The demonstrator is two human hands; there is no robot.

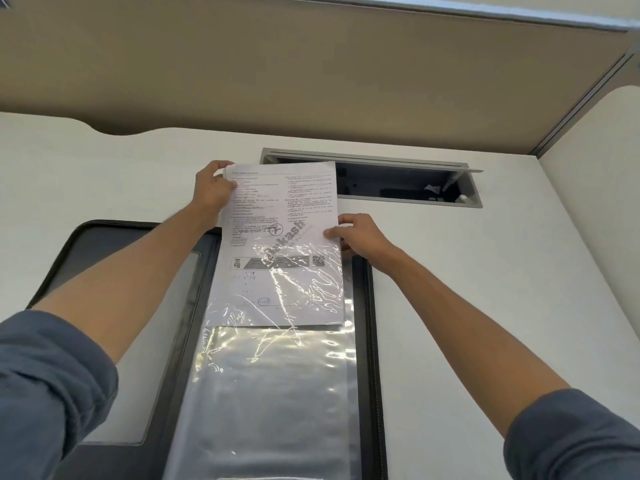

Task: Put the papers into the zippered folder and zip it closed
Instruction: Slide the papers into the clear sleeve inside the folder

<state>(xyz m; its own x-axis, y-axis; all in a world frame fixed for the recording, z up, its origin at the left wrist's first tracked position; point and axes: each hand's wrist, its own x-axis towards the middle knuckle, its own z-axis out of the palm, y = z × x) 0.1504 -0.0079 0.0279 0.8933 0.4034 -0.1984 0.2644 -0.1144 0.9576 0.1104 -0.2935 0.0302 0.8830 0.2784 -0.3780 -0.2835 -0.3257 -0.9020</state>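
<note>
A black zippered folder (375, 341) lies open on the white desk. A clear plastic sleeve (270, 393) covers its right half. Printed papers (277, 209) sit partway inside the sleeve, their lower half under the plastic and their upper half sticking out past the folder's far edge. My left hand (213, 192) pinches the papers' top left corner. My right hand (358, 235) grips the right edge, where the sleeve's opening is.
An open cable tray (408, 188) is sunk into the white desk (485, 289) just beyond the papers. A beige partition (311, 81) stands behind the desk. The folder's left flap (104, 258) lies under my left forearm.
</note>
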